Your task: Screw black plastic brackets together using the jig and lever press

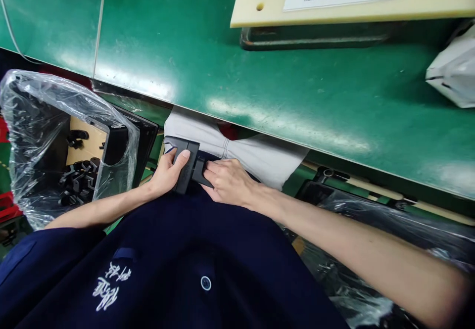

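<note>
Close to the front of my body, my left hand (168,171) grips a black rectangular plastic part (182,183), thumb laid on its upper face. My right hand (230,181) has its fingers curled around a smaller black bracket-like section (199,170) on the right side of that part. Whether the two black pieces are joined or separate I cannot tell. Some right fingertips are hidden. Both hands are just below the workbench edge, over my lap and light grey trousers (196,126).
A green workbench (166,47) spans the top. On it stands a cream fixture plate (256,15) with a printed label; a white wrapped bundle (456,71) lies right. At left, a plastic-lined bin (115,146) holds several black parts (79,178). More plastic sheeting (371,220) is at lower right.
</note>
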Demonstrator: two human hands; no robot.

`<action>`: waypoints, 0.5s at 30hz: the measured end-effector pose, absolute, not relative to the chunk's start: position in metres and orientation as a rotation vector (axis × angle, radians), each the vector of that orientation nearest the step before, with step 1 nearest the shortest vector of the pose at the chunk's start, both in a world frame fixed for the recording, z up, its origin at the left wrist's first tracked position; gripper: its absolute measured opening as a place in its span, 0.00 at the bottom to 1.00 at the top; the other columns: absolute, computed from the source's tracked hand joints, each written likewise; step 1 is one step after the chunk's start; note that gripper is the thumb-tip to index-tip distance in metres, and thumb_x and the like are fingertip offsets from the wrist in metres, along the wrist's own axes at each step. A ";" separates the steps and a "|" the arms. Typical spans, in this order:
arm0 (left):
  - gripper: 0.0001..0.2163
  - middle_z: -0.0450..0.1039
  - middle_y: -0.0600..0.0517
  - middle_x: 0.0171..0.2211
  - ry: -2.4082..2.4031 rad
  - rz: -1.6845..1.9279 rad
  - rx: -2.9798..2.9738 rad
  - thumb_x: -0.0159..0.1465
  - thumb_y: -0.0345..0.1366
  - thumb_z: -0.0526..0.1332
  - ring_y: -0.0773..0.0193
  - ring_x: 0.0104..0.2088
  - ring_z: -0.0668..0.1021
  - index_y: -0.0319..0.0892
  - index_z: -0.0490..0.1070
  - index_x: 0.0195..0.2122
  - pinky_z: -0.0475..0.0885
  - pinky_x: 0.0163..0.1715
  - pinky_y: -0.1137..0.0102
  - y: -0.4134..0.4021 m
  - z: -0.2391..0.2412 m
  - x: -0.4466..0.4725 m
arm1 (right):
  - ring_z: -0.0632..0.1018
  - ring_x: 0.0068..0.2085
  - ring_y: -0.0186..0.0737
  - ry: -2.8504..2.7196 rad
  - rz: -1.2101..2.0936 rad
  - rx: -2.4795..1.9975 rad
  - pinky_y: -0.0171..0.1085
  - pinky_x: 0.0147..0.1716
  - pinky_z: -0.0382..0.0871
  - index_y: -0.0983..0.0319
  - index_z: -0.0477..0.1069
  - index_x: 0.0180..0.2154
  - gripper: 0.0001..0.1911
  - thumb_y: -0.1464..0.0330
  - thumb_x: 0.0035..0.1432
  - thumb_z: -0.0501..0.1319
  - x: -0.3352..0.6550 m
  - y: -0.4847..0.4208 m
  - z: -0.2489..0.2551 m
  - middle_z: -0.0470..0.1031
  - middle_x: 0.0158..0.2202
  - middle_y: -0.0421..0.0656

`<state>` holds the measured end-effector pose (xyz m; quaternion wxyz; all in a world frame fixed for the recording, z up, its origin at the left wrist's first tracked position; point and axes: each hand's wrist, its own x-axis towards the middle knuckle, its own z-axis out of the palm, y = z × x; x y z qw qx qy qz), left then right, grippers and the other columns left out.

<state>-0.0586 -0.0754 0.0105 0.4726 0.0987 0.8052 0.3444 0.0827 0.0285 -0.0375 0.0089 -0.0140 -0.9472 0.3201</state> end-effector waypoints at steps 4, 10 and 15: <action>0.20 0.67 0.55 0.24 1.982 0.903 0.356 0.57 0.54 0.62 0.70 0.25 0.67 0.38 0.68 0.28 0.64 0.26 0.75 -0.077 0.010 -0.061 | 0.69 0.27 0.37 -2.885 0.900 -0.027 0.36 0.26 0.54 0.66 0.72 0.27 0.11 0.67 0.59 0.58 0.087 0.024 -0.043 0.70 0.25 0.44; 0.22 0.65 0.56 0.21 1.981 0.855 0.270 0.59 0.56 0.59 0.70 0.22 0.64 0.39 0.68 0.27 0.62 0.23 0.75 -0.080 0.002 -0.068 | 0.69 0.27 0.37 -2.873 0.864 -0.212 0.35 0.25 0.52 0.66 0.72 0.28 0.11 0.67 0.60 0.57 0.087 0.030 -0.037 0.69 0.25 0.43; 0.24 0.65 0.56 0.20 1.866 0.833 0.279 0.56 0.59 0.60 0.71 0.21 0.64 0.39 0.69 0.27 0.61 0.20 0.75 -0.082 0.006 -0.065 | 0.69 0.27 0.37 -2.904 0.831 -0.106 0.36 0.26 0.53 0.66 0.72 0.28 0.10 0.68 0.59 0.58 0.086 0.034 -0.036 0.68 0.25 0.43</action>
